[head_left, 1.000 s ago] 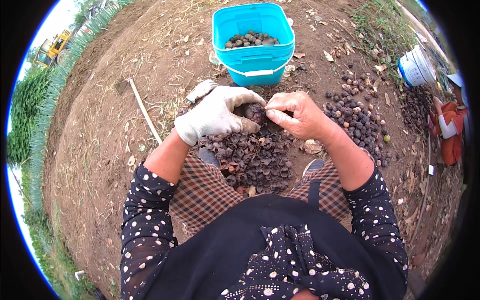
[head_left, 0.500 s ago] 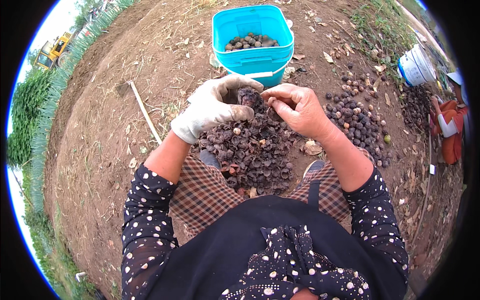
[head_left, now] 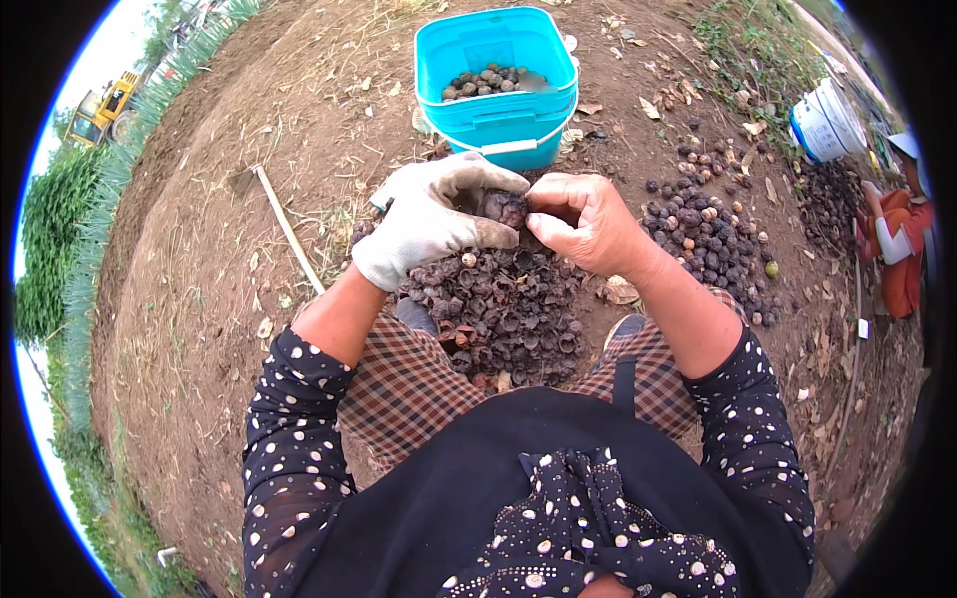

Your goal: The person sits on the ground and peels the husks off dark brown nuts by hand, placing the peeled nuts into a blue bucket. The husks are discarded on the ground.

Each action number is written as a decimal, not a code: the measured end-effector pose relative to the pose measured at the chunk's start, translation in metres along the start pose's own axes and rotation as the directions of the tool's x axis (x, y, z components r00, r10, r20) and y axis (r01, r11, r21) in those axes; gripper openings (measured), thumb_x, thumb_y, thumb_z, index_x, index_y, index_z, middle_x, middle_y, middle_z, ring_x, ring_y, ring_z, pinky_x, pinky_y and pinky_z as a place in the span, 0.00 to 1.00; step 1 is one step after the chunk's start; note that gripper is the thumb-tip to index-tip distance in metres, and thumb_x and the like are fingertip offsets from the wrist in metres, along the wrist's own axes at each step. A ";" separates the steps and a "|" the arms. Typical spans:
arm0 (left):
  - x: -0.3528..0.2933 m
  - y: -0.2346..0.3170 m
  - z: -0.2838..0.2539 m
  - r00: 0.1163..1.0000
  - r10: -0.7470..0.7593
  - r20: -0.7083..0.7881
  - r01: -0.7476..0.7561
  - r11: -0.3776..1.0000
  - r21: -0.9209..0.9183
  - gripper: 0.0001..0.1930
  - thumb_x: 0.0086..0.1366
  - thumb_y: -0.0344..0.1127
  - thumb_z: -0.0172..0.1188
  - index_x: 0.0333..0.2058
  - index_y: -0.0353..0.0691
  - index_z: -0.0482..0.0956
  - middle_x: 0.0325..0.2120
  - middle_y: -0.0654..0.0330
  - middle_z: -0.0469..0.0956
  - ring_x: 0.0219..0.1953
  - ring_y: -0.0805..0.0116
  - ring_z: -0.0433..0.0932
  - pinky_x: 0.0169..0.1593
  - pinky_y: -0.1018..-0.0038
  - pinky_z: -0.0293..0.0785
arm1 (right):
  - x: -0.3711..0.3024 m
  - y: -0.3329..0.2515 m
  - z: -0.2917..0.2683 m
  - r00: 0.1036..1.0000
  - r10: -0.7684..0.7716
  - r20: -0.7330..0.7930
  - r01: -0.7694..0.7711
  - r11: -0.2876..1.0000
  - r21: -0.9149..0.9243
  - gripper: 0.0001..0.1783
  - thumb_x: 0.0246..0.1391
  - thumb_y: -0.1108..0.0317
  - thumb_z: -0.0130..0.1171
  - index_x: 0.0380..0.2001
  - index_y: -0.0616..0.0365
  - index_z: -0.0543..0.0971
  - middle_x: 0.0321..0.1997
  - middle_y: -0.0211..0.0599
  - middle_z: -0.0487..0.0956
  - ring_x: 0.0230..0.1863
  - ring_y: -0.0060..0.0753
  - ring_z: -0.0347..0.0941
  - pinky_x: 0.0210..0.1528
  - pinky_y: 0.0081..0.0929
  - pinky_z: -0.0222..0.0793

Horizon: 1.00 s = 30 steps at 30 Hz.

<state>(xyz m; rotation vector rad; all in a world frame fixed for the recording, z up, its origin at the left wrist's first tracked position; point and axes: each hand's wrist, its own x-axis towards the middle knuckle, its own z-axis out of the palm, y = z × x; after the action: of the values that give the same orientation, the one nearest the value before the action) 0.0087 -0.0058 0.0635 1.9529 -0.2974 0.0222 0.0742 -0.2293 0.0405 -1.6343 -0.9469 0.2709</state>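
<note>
A walnut in a blackened husk (head_left: 506, 208) sits in the grip of my left hand (head_left: 429, 214), which wears a pale, dirt-stained glove. Bare, my right hand (head_left: 588, 221) pinches at the walnut's right side with thumb and forefinger; its fingertips partly hide what they grip. Below both hands, between my feet, lies a heap of dark, broken walnut husks (head_left: 498, 319). Past my right hand, a spread of unpeeled dark walnuts (head_left: 713, 239) covers the soil. Peeled brown walnuts (head_left: 488, 82) lie inside the turquoise bucket (head_left: 498, 115) just beyond my hands.
On the left, a hoe (head_left: 284, 224) with a wooden handle lies on the bare soil (head_left: 189, 329). A white bucket (head_left: 827, 122) is tipped at the upper right. Near it, another person (head_left: 897, 239) in orange-red clothes sits low. A yellow machine (head_left: 103, 108) stands far off.
My right fingertips have moved onto the walnut's side. The dark husk piece that showed under them is out of sight. The walnut has turned slightly in my left hand.
</note>
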 end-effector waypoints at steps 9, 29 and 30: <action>-0.001 0.003 0.006 0.997 0.068 0.024 -0.071 0.989 0.128 0.26 0.43 0.25 0.80 0.45 0.38 0.86 0.39 0.67 0.81 0.35 0.81 0.76 0.38 0.80 0.72 | -0.003 0.009 0.011 0.991 -0.123 -0.052 0.109 0.972 -0.210 0.07 0.45 0.75 0.58 0.29 0.66 0.80 0.25 0.43 0.79 0.28 0.33 0.77 0.33 0.30 0.71; 0.000 0.030 -0.005 0.959 -0.277 0.063 0.284 0.929 -0.235 0.24 0.58 0.24 0.65 0.55 0.31 0.77 0.40 0.58 0.83 0.39 0.77 0.81 0.43 0.80 0.78 | -0.001 0.007 0.006 0.979 0.194 0.057 -0.202 0.959 0.200 0.23 0.61 0.63 0.66 0.51 0.73 0.78 0.39 0.35 0.83 0.39 0.18 0.77 0.43 0.22 0.75; 0.000 0.025 -0.007 0.971 -0.232 0.064 0.240 0.956 -0.167 0.23 0.58 0.23 0.63 0.54 0.30 0.78 0.42 0.57 0.83 0.41 0.76 0.81 0.45 0.78 0.79 | 0.000 0.004 0.005 0.979 0.192 0.073 -0.202 0.964 0.172 0.23 0.61 0.63 0.66 0.50 0.73 0.78 0.38 0.35 0.83 0.39 0.18 0.77 0.43 0.22 0.75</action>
<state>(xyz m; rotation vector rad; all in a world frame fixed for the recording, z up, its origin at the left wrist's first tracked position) 0.0044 -0.0090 0.0890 1.8046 -0.0892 -0.1967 0.0728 -0.2263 0.0349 -1.5624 -0.7781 0.5260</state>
